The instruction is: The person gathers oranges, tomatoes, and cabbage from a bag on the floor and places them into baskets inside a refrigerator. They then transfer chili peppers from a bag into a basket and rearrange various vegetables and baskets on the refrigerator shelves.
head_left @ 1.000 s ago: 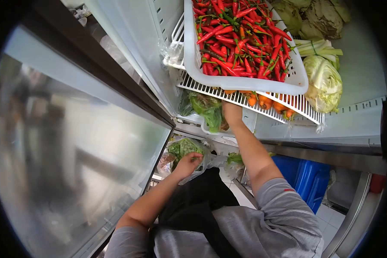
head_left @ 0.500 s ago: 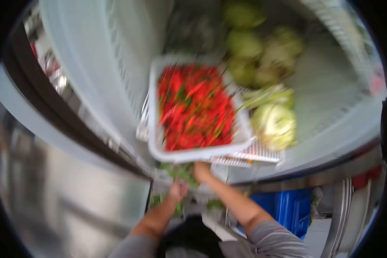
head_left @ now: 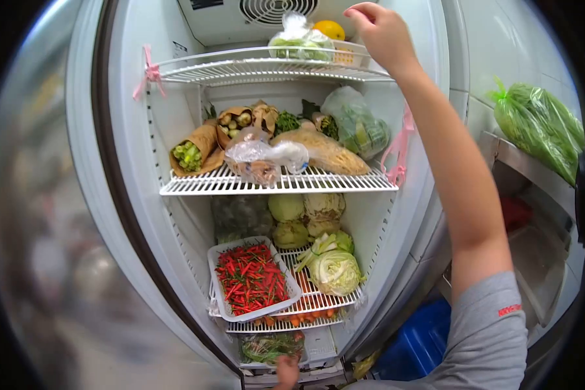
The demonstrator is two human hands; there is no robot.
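My right hand [head_left: 378,31] is raised at the top right of the open fridge, beside the top shelf. Its fingers are curled together and nothing shows in them. Left of it, a yellow round fruit [head_left: 329,29] and a clear bag of greens [head_left: 299,40] sit on that shelf. At the bottom of the view my left hand [head_left: 286,370] is at the front edge of a container of leafy greens [head_left: 270,348] on the fridge floor. Most of this hand's fingers are hidden. Above the greens, a white tray [head_left: 218,286] of red chillies [head_left: 250,276] rests on the lower shelf.
The middle shelf [head_left: 279,188] carries paper-wrapped vegetables [head_left: 195,153] and bagged produce. Cabbages [head_left: 335,272] stand beside the chillies, with carrots [head_left: 299,320] below. The door [head_left: 45,260] is at left. A blue bin [head_left: 416,341] and a green bag [head_left: 543,123] are at right.
My right hand has left the greens at the bottom and risen to the top shelf. My left hand remains low by the greens. The view has tilted up, showing the upper shelves.
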